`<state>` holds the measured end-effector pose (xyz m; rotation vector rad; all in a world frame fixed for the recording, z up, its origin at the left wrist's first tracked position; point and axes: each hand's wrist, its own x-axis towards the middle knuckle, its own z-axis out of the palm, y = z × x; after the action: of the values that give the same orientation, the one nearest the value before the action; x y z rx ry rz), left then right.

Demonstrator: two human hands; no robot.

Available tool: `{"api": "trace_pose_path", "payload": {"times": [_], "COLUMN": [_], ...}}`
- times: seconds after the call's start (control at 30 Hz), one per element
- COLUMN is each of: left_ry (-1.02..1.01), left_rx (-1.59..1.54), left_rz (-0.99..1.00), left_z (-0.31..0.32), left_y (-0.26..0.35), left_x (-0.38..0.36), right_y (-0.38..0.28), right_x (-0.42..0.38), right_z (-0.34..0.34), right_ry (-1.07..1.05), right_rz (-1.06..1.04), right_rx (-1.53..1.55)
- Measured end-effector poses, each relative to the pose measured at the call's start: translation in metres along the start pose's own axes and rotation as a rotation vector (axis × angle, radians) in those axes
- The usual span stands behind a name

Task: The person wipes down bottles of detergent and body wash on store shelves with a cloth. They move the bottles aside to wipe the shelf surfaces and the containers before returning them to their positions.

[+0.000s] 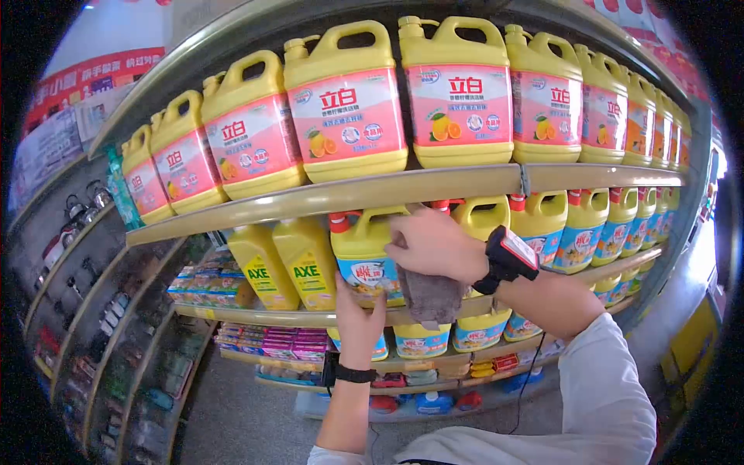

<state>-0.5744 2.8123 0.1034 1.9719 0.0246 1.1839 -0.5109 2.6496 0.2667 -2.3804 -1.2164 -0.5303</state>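
Note:
A yellow dish-soap jug point(363, 242) with a red cap and blue label stands at the front of the middle shelf. My left hand point(359, 322) grips its lower front, with the thumb and fingers against the label. My right hand point(440, 246) is closed on a grey cloth point(430, 298), which hangs down below it. The right hand's fingers are beside the jug's handle and partly hide it. Just left of the jug stand yellow AXE bottles point(304, 263). Similar red-capped jugs point(535, 229) continue to the right.
Above my hands, the upper shelf edge point(349, 198) carries a row of yellow jugs point(346, 108) with pink labels. More jugs point(422, 337) and packaged goods point(291, 345) fill the lower shelves. Another shelving unit point(108, 333) stands at the left. A dark cable point(531, 380) hangs at the right.

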Motion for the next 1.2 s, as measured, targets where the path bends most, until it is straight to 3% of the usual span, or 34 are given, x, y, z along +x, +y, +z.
{"api": "trace_pose_path", "payload": {"times": [0.07, 0.17, 0.37, 0.4, 0.47, 0.57, 0.6, 0.7, 0.8, 0.87, 0.93, 0.97, 1.0, 1.03, 1.07, 1.1, 1.13, 1.2], "left_ry": [-0.053, -0.067, -0.076, -0.081, -0.113, -0.192, -0.117, -0.125, -0.109, -0.132, -0.115, -0.228, -0.339, -0.207, -0.330, -0.300, -0.271, -0.198], "left_rx": [-0.038, -0.124, -0.104, -0.294, -0.036, -0.044, -0.046, 0.027, 0.041, 0.052, 0.009, -0.012, -0.127, 0.002, -0.248, -0.272, -0.296, 0.068], "left_rz": [-0.069, -0.046, 0.049, -0.085, 0.040, 0.022, -0.010, 0.096, 0.092, 0.088, 0.133, -0.033, -0.190, 0.039, -0.071, -0.064, -0.057, 0.120], "left_z": [-0.004, -0.003, 0.005, 0.007, -0.007, -0.014, -0.016, -0.009, -0.014, -0.016, -0.015, 0.001, -0.031, -0.012, -0.006, -0.003, -0.001, -0.002], "left_y": [0.002, 0.004, -0.007, -0.006, 0.007, 0.005, 0.003, -0.009, -0.003, -0.008, -0.013, -0.036, 0.010, -0.021, -0.025, -0.028, -0.030, -0.034], "left_x": [0.003, 0.005, -0.002, -0.008, -0.008, -0.005, -0.008, -0.012, -0.015, -0.015, -0.017, -0.022, -0.010, -0.017, -0.011, -0.012, -0.014, -0.012], "right_y": [-0.007, -0.008, 0.003, 0.005, -0.002, -0.005, -0.003, 0.014, 0.003, 0.009, 0.006, -0.007, -0.005, 0.006, 0.018, 0.008, 0.009, 0.006], "right_x": [-0.002, -0.009, -0.015, -0.016, -0.019, -0.021, -0.021, -0.024, -0.017, -0.018, -0.018, -0.011, -0.012, -0.017, -0.023, -0.021, -0.029, -0.050], "right_z": [-0.007, -0.007, -0.014, -0.010, -0.012, -0.011, -0.010, 0.005, -0.001, 0.003, 0.008, 0.003, 0.008, 0.018, 0.028, 0.030, 0.033, 0.041], "right_ry": [0.011, 0.101, 0.059, 0.031, 0.011, 0.008, 0.028, 0.182, -0.019, 0.191, 0.170, -0.142, -0.171, -0.087, 0.001, 0.001, 0.054, 0.158], "right_rz": [-0.028, -0.059, -0.045, -0.064, -0.007, 0.008, -0.008, -0.106, 0.068, -0.109, -0.094, 0.115, 0.088, 0.120, -0.161, 0.078, 0.057, 0.009], "right_rx": [-0.041, -0.086, -0.146, -0.174, -0.194, -0.159, -0.173, -0.182, -0.161, -0.242, -0.258, -0.308, -0.320, -0.281, -0.402, -0.349, -0.316, -0.252]}}
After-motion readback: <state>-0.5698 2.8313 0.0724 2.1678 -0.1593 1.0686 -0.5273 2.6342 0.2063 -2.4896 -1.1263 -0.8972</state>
